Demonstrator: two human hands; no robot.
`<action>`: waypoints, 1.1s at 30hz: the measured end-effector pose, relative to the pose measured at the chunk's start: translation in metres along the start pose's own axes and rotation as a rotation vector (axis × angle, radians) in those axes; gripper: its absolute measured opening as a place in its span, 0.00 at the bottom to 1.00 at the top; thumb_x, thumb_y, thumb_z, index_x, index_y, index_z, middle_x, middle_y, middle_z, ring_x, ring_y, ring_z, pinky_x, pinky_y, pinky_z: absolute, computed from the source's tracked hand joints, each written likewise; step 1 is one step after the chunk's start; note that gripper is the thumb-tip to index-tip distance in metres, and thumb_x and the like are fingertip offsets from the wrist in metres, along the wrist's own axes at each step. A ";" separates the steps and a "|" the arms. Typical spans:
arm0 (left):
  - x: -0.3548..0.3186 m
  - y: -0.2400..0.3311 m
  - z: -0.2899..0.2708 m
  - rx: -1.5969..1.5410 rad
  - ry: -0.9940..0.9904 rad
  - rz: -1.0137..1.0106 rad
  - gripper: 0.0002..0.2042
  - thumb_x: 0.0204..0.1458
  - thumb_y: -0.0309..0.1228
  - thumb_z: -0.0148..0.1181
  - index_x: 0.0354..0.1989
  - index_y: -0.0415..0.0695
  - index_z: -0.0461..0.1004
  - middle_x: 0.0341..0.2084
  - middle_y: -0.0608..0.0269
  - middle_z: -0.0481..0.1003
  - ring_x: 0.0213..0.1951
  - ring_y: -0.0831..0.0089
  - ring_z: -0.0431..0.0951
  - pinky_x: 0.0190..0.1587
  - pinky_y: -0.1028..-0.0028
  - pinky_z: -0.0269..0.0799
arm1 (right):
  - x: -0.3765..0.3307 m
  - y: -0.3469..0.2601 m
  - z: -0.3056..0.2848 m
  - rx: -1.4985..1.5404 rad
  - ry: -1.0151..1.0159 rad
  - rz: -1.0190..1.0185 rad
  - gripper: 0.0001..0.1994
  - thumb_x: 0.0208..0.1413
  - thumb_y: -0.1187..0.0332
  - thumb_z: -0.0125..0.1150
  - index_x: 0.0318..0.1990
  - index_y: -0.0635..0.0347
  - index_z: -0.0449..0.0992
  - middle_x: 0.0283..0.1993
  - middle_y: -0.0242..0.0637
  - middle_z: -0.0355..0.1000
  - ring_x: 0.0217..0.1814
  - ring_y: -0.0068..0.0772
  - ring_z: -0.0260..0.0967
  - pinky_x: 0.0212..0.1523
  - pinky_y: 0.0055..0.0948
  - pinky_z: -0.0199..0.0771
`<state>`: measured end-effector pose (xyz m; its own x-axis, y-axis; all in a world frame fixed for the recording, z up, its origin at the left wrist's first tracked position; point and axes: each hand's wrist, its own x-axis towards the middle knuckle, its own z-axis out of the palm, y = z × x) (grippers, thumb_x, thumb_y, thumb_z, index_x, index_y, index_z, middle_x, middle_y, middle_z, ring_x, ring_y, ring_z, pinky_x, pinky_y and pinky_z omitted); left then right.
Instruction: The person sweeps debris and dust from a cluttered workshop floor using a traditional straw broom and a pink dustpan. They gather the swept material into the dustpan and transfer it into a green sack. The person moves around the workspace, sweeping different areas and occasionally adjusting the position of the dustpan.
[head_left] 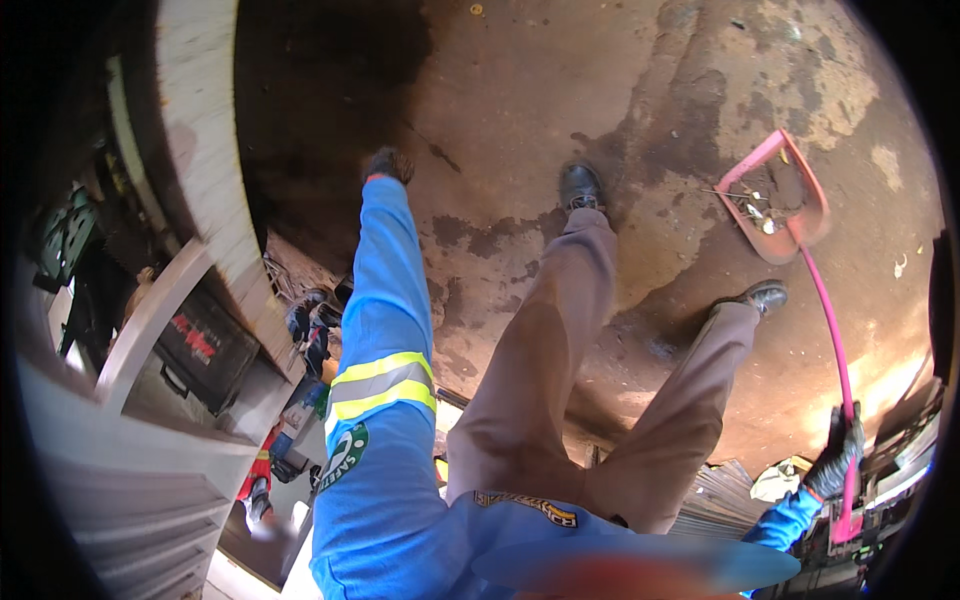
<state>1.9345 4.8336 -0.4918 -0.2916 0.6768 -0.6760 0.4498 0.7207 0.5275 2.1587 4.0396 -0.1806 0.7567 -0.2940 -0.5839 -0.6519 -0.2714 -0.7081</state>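
My right hand (838, 455), in a dark glove, is wrapped round the long pink handle (832, 330) of a dustpan at the right. The pink dustpan (812, 228) rests on the floor, with dirt and small white scraps (763, 218) inside it. Out in front on the left, at the end of my stretched blue sleeve, my left hand (390, 163) also wears a dark glove. Its fingers look curled closed and somewhat blurred; what they hold, if anything, does not show.
The stained concrete floor (520, 100) carries damp patches. A pale, worn beam or edge (195, 110) and grey metal framework (150, 330) run along the left. Stacked material (725, 495) and a pale cloth or bag (778, 480) lie at the lower right. Another person's red clothing (258, 470) shows lower left.
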 end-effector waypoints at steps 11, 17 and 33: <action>-0.034 -0.054 0.029 1.313 -0.230 0.536 0.43 0.38 0.30 0.62 0.63 0.49 0.40 0.51 0.51 0.62 0.49 0.59 0.66 0.51 0.72 0.64 | -0.008 0.005 0.003 0.000 0.012 -0.050 0.15 0.55 0.64 0.45 0.45 0.64 0.68 0.56 0.53 0.59 0.58 0.49 0.57 0.60 0.45 0.56; -0.147 -0.067 -0.072 1.388 -0.558 0.639 0.44 0.34 0.26 0.64 0.62 0.48 0.45 0.50 0.52 0.61 0.48 0.62 0.66 0.47 0.74 0.66 | -0.002 0.010 0.015 0.063 0.052 -0.059 0.15 0.52 0.66 0.50 0.42 0.69 0.69 0.53 0.56 0.61 0.51 0.50 0.63 0.52 0.41 0.68; -0.290 -0.037 0.027 1.618 -0.643 0.793 0.38 0.36 0.29 0.61 0.59 0.47 0.50 0.41 0.46 0.69 0.41 0.55 0.71 0.43 0.68 0.68 | 0.038 0.045 -0.020 -0.398 -0.029 -0.256 0.15 0.50 0.69 0.55 0.42 0.73 0.71 0.38 0.44 0.69 0.35 0.32 0.68 0.39 0.29 0.76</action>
<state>2.0257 4.6061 -0.3293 0.4865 0.3094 -0.8170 0.6567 -0.7463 0.1084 2.1570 3.9978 -0.2266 0.8928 -0.1474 -0.4256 -0.4085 -0.6632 -0.6271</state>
